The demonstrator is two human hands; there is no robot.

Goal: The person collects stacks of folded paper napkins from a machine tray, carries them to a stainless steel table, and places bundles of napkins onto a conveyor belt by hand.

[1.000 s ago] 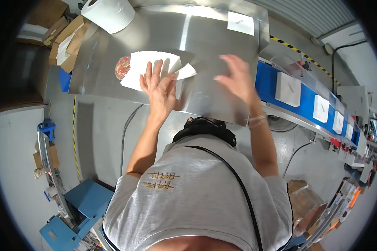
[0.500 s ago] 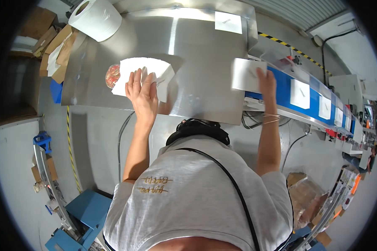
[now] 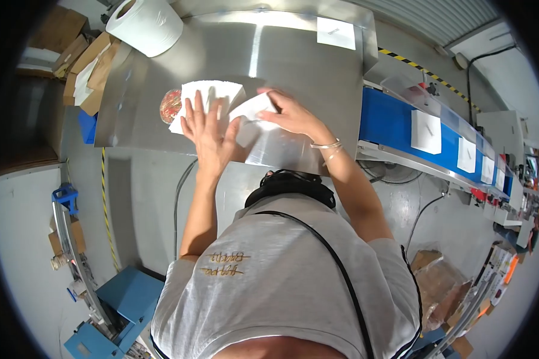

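My left hand [image 3: 209, 134] lies with fingers spread over a fanned stack of white square sheets [image 3: 224, 91] on the metal table [image 3: 305, 75]. My right hand [image 3: 294, 116] grips one white square sheet [image 3: 250, 108] with a small dark mark, thumb on one side and fingers on the other. That sheet meets the stack's right edge, close to my left thumb. Partly covered by the stack's left side is a round, red-patterned item [image 3: 169, 107] that looks wrapped in clear plastic.
A large white roll [image 3: 156, 33] stands at the table's back left, near cardboard boxes [image 3: 93, 72]. Another white sheet [image 3: 335, 33] lies at the back right. Right of the table runs a blue conveyor belt [image 3: 384, 119], carrying several marked white sheets [image 3: 426, 132] in a row.
My right hand has moved left from the conveyor's near end to the stack, bringing a white sheet along. My left hand stays on the stack, its fingers slightly shifted.
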